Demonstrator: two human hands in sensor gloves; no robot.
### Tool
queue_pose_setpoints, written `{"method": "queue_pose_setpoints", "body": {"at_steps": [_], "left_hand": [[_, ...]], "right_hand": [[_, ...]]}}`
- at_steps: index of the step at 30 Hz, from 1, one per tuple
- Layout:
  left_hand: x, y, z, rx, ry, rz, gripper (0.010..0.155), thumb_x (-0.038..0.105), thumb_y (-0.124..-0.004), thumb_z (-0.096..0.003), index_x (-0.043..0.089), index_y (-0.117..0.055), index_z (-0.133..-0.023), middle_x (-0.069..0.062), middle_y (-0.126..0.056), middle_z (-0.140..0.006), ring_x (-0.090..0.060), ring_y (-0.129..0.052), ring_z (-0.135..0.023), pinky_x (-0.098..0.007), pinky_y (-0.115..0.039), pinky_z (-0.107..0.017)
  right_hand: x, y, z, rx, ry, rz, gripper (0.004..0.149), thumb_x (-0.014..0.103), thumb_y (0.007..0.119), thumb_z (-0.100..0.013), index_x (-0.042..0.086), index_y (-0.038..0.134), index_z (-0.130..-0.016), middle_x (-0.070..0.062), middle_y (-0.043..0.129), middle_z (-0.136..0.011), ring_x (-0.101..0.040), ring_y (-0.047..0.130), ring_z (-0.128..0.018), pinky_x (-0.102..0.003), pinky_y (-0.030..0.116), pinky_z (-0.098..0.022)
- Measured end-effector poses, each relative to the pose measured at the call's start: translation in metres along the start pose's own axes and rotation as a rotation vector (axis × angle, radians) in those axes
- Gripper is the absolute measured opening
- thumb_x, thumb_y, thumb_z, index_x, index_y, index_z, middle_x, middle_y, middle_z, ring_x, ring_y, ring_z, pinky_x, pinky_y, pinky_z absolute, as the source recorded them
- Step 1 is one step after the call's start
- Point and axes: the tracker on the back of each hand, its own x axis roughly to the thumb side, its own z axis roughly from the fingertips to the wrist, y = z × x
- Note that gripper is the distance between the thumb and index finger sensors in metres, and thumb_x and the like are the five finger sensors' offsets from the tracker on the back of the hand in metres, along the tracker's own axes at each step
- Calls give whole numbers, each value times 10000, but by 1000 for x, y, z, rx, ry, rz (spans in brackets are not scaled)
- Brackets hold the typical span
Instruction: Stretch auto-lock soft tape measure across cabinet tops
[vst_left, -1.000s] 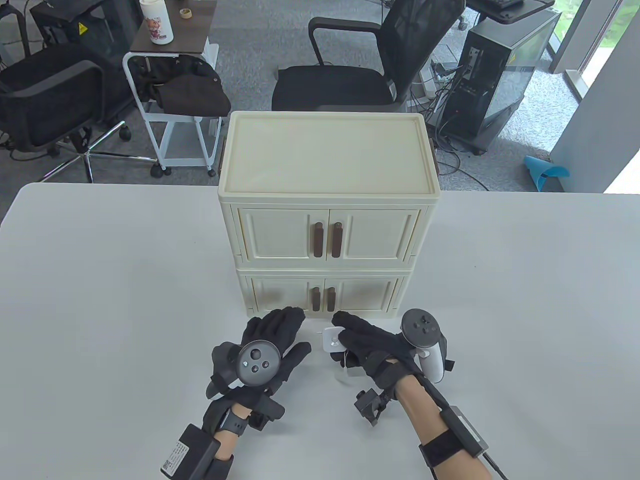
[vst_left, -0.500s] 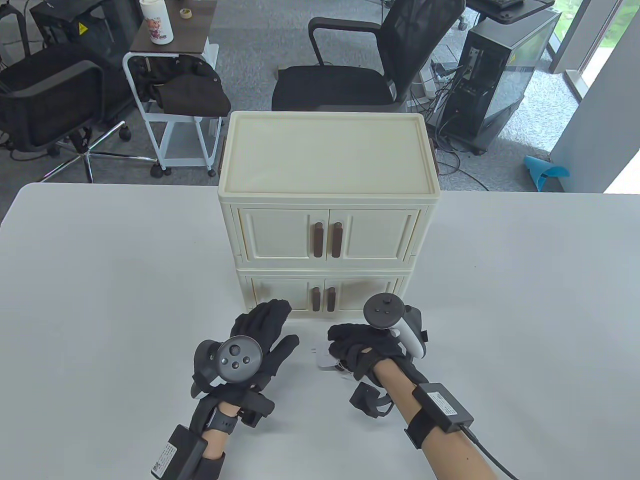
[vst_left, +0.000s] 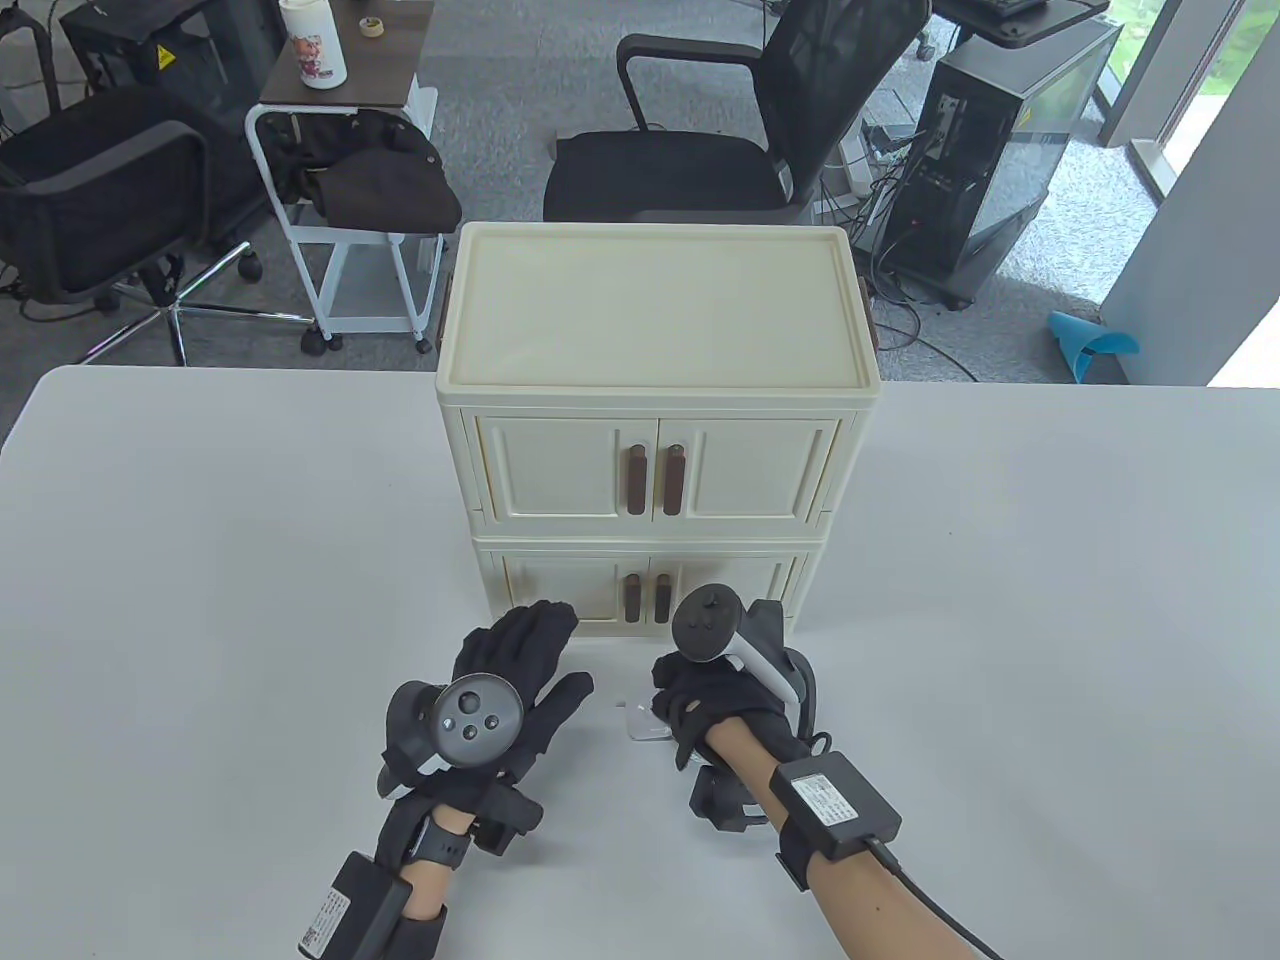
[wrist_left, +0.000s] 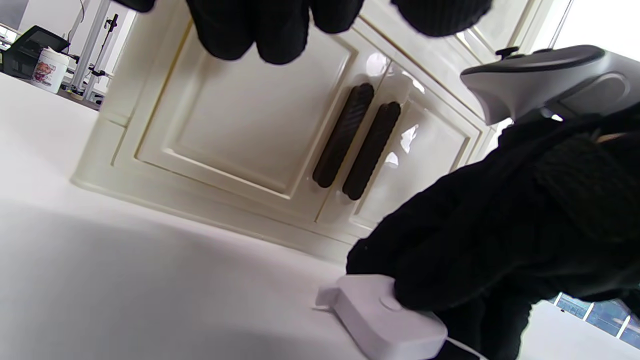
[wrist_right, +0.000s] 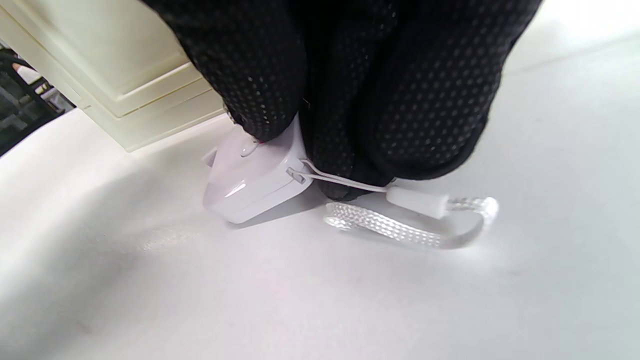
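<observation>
A white square tape measure case (vst_left: 643, 722) lies on the white table (vst_left: 200, 560) in front of a cream two-tier cabinet (vst_left: 655, 300). My right hand (vst_left: 715, 700) curls over the case and grips it, fingers pressing its top; the case also shows in the right wrist view (wrist_right: 250, 185) and the left wrist view (wrist_left: 385, 320). A white woven wrist strap (wrist_right: 410, 225) trails from the case on the table. My left hand (vst_left: 510, 670) lies flat and open on the table left of the case, touching nothing.
The cabinet has brown door handles (vst_left: 655, 478) on both tiers. Behind the table are a black office chair (vst_left: 740, 130), a white cart (vst_left: 345, 180) and a computer tower (vst_left: 1010, 140).
My right hand has rolled over the tape case, pulled it slightly back toward me and closed around it. My left hand has drawn back a little to the left.
</observation>
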Motion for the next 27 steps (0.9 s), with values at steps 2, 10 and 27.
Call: {"method": "queue_pose_setpoints", "body": {"at_steps": [2, 10, 27], "left_hand": [[0, 0, 0, 3, 1, -2, 722, 562, -623, -598, 184, -421, -1179, -112, -579, -1222, -393, -606, -1141, -689, -495, -777], [0, -2, -1, -14, -1, -18, 723, 563, -623, -598, 183, -421, -1179, -115, -572, -1225, -395, -600, -1143, -692, -492, -777], [2, -1, 2, -68, 0, -201, 769, 623, -608, -580, 199, -403, -1189, -114, -542, -1242, -411, -548, -1163, -718, -455, -775]], "right_hand": [[1, 1, 0, -13, 15, 40, 458, 226, 887, -522, 112, 800, -957, -186, 899, -824, -291, 1056, -561, -403, 943, -390], [-3, 0, 1, -24, 11, 36, 453, 226, 894, -520, 106, 802, -947, -169, 904, -810, -268, 1049, -552, -403, 937, -389], [-43, -51, 61, -353, -429, -97, 624, 378, 854, -553, 136, 622, -1079, -264, 545, -1139, -561, 580, -998, -732, 524, -646]]}}
